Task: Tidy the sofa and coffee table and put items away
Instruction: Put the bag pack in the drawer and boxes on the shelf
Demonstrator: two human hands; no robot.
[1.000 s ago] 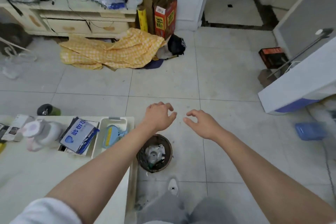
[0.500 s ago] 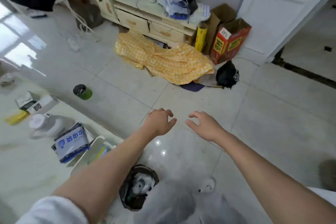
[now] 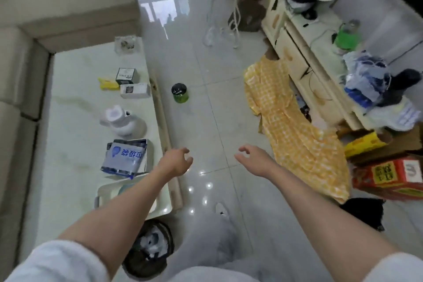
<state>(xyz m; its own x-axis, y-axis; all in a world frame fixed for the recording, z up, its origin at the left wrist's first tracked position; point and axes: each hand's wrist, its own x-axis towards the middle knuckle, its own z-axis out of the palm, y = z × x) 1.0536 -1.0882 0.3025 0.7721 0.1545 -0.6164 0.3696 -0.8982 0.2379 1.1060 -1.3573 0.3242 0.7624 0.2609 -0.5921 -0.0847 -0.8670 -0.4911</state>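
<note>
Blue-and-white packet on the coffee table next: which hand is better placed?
Left. The left hand, empty, hovers beside the blue-and-white packet at the coffee table edge; the right hand is over open floor, farther away.

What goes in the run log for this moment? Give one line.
left hand: open, empty | right hand: open, empty | coffee table: cluttered | yellow cloth: on floor

Left hand (image 3: pixel 175 162) outstretched, right hand (image 3: pixel 253 160) alongside, fingers loosely curled, empty
</note>
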